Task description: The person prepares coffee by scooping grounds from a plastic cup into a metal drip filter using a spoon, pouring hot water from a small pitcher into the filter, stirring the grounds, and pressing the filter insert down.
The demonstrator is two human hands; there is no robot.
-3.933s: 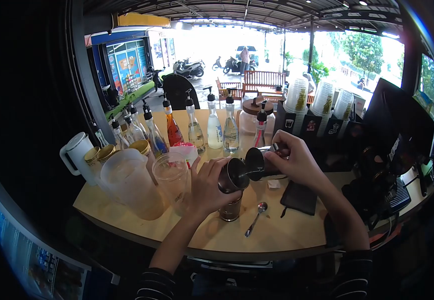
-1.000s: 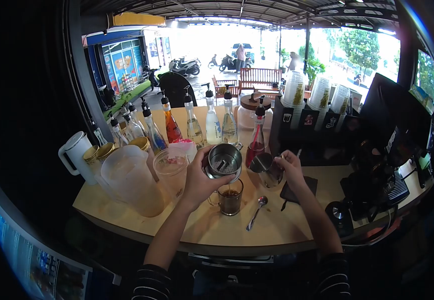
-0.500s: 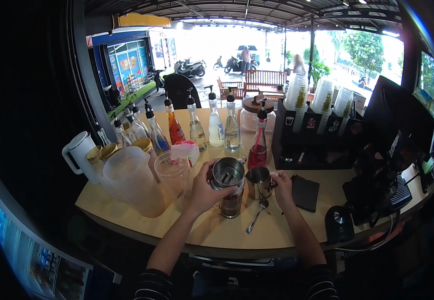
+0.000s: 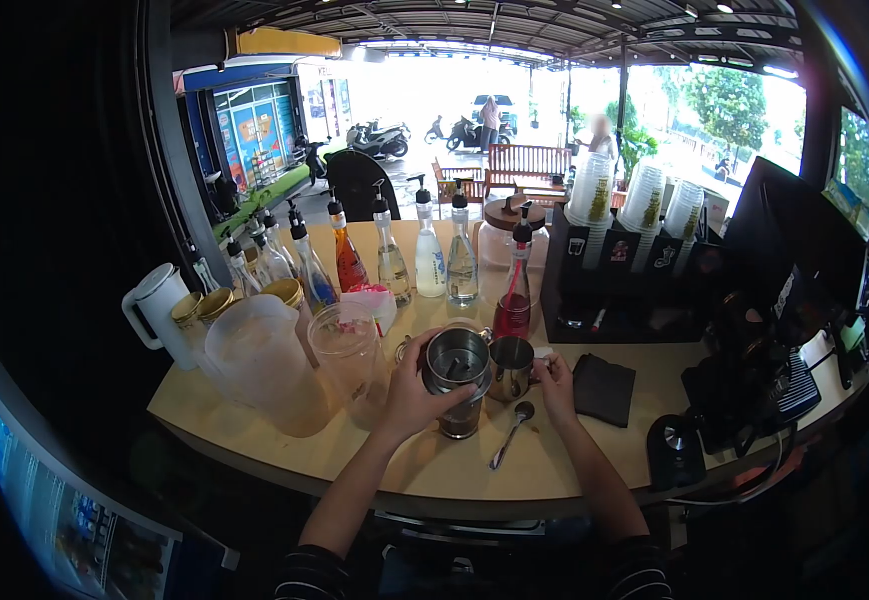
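Note:
My left hand (image 4: 417,400) is wrapped round a metal drip coffee filter (image 4: 458,358), thumb across its near side. The open filter top shows a metal piece inside. Directly below is a clear glass cup (image 4: 461,418) with dark contents; whether the filter rests on it, I cannot tell. My right hand (image 4: 555,388) closes its fingertips on the handle of a small steel pitcher (image 4: 511,372), which stands upright just right of the filter. A spoon (image 4: 511,436) lies on the counter in front of the pitcher.
Pump bottles of syrup (image 4: 392,262) line the back of the wooden counter (image 4: 355,462). At left stand a large translucent pitcher (image 4: 265,365) and a clear plastic jug (image 4: 348,350). A folded dark cloth (image 4: 606,388) lies right; stacked plastic cups (image 4: 591,190) sit in a black organizer.
The steel pitcher has come slightly left and down, and my right hand has lowered with it. My left hand stays on the filter. The view has shifted a little.

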